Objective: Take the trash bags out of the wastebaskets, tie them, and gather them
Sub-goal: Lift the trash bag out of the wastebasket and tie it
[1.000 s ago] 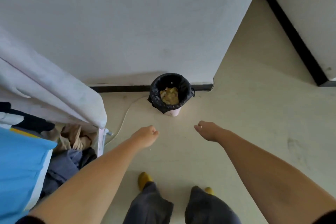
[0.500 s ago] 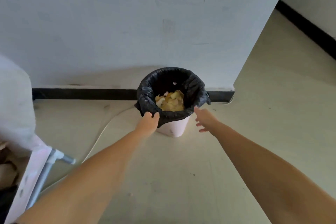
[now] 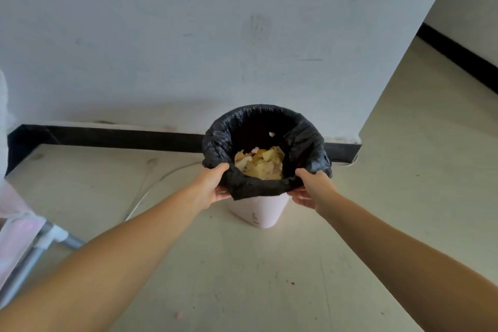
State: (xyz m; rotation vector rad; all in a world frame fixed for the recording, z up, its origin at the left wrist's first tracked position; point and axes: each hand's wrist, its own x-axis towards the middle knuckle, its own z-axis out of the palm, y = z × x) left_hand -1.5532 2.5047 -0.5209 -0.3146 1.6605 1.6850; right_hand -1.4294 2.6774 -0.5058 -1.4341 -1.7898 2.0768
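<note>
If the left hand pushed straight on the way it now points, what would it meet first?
The left hand already grips the near rim of the black trash bag, so pushed on it would press into that bag's folded edge and the pink wastebasket rim under it. Beyond stands the wall; depth is unclear.

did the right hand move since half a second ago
Yes. The right hand went from hovering open just off the wastebasket to gripping the black bag at its rim.
</note>
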